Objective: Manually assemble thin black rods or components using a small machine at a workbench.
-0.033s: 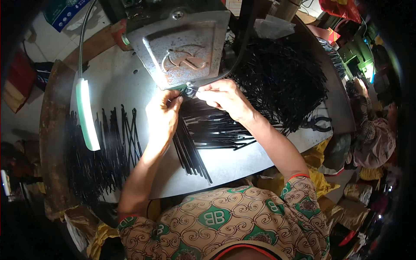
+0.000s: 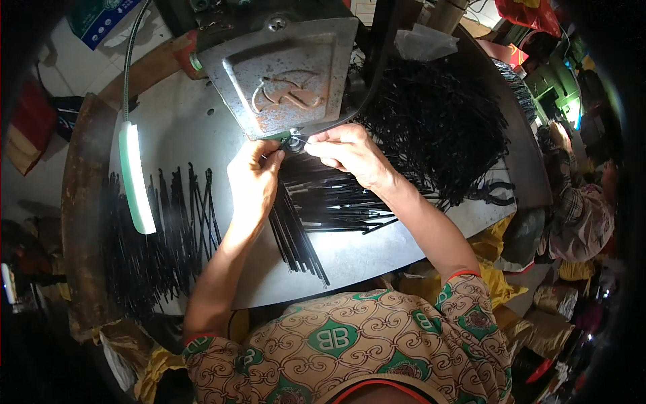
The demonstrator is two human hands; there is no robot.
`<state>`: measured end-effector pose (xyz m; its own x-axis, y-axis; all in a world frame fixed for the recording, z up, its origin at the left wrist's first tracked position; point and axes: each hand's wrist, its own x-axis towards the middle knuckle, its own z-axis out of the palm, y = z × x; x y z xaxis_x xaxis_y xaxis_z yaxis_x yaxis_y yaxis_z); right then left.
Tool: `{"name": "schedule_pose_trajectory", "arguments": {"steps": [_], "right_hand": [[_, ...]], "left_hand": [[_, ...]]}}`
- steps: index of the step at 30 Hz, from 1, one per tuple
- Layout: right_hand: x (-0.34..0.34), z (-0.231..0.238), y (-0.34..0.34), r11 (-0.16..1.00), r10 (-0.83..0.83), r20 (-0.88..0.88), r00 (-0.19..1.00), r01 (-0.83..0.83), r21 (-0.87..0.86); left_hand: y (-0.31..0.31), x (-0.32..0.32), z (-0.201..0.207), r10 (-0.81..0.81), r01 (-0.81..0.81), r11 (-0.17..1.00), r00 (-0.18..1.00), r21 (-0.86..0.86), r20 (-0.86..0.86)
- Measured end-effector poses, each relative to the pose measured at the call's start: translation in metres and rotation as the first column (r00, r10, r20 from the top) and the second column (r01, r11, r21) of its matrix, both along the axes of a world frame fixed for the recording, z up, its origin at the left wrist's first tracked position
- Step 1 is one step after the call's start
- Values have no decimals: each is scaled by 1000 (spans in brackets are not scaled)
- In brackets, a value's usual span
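Observation:
Just under the machine head, a grey metal cover with a raised umbrella shape, both my hands meet. My left hand is closed, thumb and fingers pinching the end of a thin black rod at a small round part of the machine. From the right, my right hand pinches a thin rod close to the same spot. The exact contact between the rods is too small to make out. Below my hands lies a slanting bundle of black rods, with more black rods lying crosswise beside it.
A large tangled heap of black rods covers the table's right side; pliers lie at its edge. More black rods lie left, under a lit gooseneck lamp. Another person sits at far right. Yellow sacking hangs by the table edge.

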<state>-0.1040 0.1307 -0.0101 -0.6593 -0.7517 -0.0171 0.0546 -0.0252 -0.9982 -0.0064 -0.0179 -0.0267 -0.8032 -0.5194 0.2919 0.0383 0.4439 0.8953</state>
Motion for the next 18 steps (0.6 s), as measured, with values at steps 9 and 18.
{"name": "schedule_pose_trajectory", "arguments": {"steps": [9,18], "right_hand": [[2,0,-6,1000,-8,25,1000,8,13],[4,1,-4,999,-2,-13,1000,1,-44]], "left_hand": [[0,-1,-2,-11,2,991,998,-135,-68],[2,1,4,-9,-2,974,999,-225,-50]]}}
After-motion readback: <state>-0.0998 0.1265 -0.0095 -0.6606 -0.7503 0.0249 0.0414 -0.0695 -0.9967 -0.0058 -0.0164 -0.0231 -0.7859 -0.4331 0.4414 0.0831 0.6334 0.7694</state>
